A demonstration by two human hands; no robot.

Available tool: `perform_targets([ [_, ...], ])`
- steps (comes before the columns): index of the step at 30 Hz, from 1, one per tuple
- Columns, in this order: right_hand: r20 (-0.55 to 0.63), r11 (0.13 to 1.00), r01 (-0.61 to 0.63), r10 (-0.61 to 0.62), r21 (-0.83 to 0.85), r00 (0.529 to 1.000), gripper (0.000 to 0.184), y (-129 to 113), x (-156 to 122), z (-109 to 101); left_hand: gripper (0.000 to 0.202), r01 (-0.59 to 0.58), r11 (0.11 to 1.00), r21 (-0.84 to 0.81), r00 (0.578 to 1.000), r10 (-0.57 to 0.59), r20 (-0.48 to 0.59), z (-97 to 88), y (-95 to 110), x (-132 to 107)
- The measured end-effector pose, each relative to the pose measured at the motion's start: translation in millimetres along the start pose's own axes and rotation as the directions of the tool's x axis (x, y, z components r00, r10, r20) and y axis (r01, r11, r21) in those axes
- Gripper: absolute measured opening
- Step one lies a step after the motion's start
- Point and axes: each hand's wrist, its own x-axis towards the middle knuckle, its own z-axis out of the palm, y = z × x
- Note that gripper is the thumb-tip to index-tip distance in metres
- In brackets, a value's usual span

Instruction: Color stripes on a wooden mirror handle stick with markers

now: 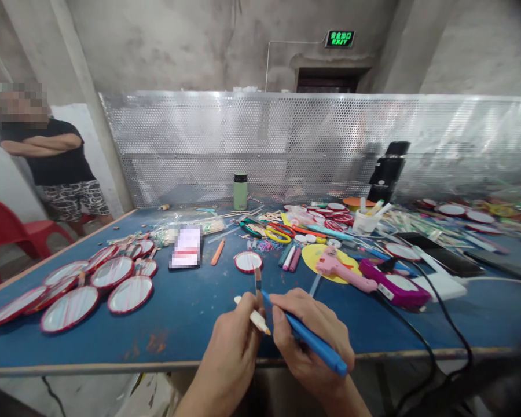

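Observation:
Over the near edge of the blue table [191,313], my left hand [232,353] pinches a small white stick [252,315] with an orange tip. My right hand [312,341] grips a blue pen-shaped tool [316,344], its front end raised toward a thin brown-tipped piece [257,280] standing between the two hands. The hands nearly touch. A small round red-rimmed white disc [248,261] lies on the table just beyond them.
Several red-rimmed round discs [99,284] lie at the left. A pink glue gun [345,272], a magenta device [395,288], pens, scissors, a white cup [364,220] and a green bottle [240,191] crowd the middle and right. A person [47,162] stands far left beside a red chair [8,231].

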Motion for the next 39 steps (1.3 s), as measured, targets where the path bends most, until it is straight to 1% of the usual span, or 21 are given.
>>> perform_targets([
  [5,-0.009,0.999,-0.008,0.008,-0.041,1.000,0.011,0.1,-2.4,-1.1,0.019,0.003,1.000,-0.010,1.000,-0.003,-0.001,0.5,0.1,0.3],
  [13,-0.027,0.999,-0.010,0.008,-0.049,1.000,0.012,-0.1,-2.7,-1.6,0.020,-0.002,1.000,0.004,1.000,0.002,0.002,0.8,-0.4,0.3],
  [19,0.027,1.000,-0.005,0.004,0.019,1.000,0.012,-1.9,-0.4,-3.1,0.019,0.010,1.000,0.016,1.000,-0.010,-0.010,0.6,-0.5,-0.1],
  [27,0.029,0.995,-0.003,0.000,0.098,1.000,0.016,-2.1,2.5,-1.2,0.019,0.022,1.000,-0.002,1.000,-0.022,0.000,1.0,0.8,-2.3],
  [34,0.022,0.999,-0.013,0.012,0.042,1.000,0.014,-2.0,2.5,-1.8,0.018,0.004,1.000,0.015,1.000,-0.004,0.001,0.3,1.7,-0.6],
  [39,0.048,0.996,-0.010,0.005,0.090,0.999,0.016,-3.0,3.2,-2.5,0.020,0.009,1.000,0.011,1.000,-0.009,-0.006,0.8,0.7,-0.8],
])
